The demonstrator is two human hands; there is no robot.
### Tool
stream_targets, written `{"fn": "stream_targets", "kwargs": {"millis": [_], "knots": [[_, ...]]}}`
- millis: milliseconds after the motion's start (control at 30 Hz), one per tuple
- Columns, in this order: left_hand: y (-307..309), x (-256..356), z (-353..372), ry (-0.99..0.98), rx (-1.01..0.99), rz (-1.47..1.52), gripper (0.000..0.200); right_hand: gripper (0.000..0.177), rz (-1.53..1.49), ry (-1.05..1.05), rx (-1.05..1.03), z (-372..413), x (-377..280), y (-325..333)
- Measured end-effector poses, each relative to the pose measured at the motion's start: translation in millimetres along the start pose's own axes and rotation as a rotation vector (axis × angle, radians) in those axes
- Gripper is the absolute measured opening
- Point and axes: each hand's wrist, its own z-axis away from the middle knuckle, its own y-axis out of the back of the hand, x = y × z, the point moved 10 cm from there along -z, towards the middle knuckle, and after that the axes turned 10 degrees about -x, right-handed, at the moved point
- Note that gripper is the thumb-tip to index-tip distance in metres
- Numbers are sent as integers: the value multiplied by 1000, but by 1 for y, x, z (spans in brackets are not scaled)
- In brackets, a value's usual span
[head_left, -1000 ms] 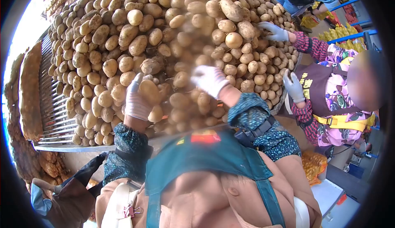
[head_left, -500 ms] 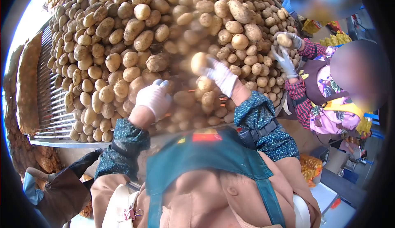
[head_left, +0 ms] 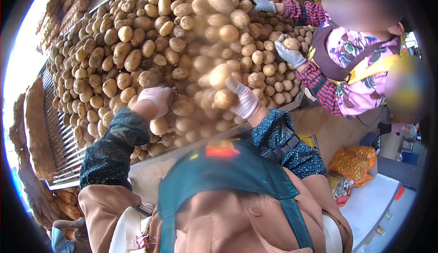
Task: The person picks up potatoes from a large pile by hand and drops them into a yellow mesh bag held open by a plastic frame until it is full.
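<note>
A large heap of potatoes lies in front of me. My right hand, in a white glove, is closed around a round potato at its fingers. Another pale potato is just beyond the fingertips, overlapping them in this view. My left hand, gloved too, is low over the heap with its fingers curled down and hidden from me; what they grip, I cannot tell. Close below its wrist sits a smooth potato.
At the right a co-worker in a striped, flowered top reaches over the heap, one gloved hand holding a potato. Metal bars and a filled sack lie at the left. An orange net bag stands at the lower right.
My view has shifted. The right hand now has a potato lower in its grip, and my left fingers have curled downward. The co-worker's hands have moved apart, one reaching further over the heap.
</note>
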Motion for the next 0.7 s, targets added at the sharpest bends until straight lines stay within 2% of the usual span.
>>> {"fn": "stream_targets", "kwargs": {"millis": [33, 67, 133, 200, 233, 333, 467, 533, 600, 633, 667, 700], "knots": [[14, -3, 13, 7, 80, 93, 44, 62, -126, -1, -29, 7, 0, 0], [23, -4, 27, 39, 62, 170, 56, 64, -250, 2, -53, 17, 0, -2], [9, -36, 25, -95, 194, 712, 72, 66, -240, -7, 36, 29, 4, 19], [20, -34, 36, -195, 244, 1080, 87, 65, -297, -31, 76, 41, 10, 28], [24, -18, 43, -363, 280, 1344, 80, 64, -327, -20, 108, 47, 9, 22], [26, 58, 58, -665, 82, 1874, 79, 64, -267, 37, 135, 70, 3, 21], [17, 162, 46, -928, -263, 2112, 79, 53, -315, 112, 251, 118, -12, 12], [-22, 185, 20, -769, -323, 2111, 76, 52, -363, 153, 244, 154, -12, 20], [-31, 247, 20, -777, -464, 2082, 72, 51, -311, 213, 334, 212, -11, 42], [-44, 274, 10, -776, -560, 2076, 63, 50, -290, 286, 391, 243, -12, 51], [-55, 304, 6, -684, -525, 2049, 57, 50, -325, 307, 519, 284, -1, 70], [-66, 332, 5, -671, -663, 1962, 54, 51, -368, 314, 635, 323, 14, 88]]}}
